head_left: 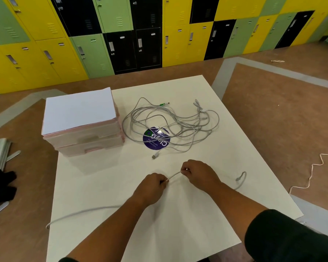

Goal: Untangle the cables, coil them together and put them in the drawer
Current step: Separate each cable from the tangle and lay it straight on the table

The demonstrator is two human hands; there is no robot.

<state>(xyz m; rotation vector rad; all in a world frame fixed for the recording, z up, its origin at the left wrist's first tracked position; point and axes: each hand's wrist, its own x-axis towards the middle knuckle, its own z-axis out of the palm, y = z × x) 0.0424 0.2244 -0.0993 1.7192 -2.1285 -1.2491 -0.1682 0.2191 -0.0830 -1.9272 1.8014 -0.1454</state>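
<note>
A tangle of grey-white cables (170, 125) lies on the white table top (178, 214), partly over a round purple sticker (155, 139). One separate white cable (173, 175) is stretched between my hands near the table's middle. My left hand (151, 188) pinches it at one point, and my right hand (197, 173) pinches it a little further right. One end trails left to the table edge (48, 226); the other end curls up at the right (241, 176). A pink plastic drawer unit (87, 137), its drawers shut, stands at the back left.
A white sheet (78, 110) lies on top of the drawer unit. A loose USB plug (154, 156) from the tangle points toward me. Black cloth (2, 186) and metal strips lie on the brown floor at left. A cream cord (316, 165) snakes across the floor at right. Lockers line the back.
</note>
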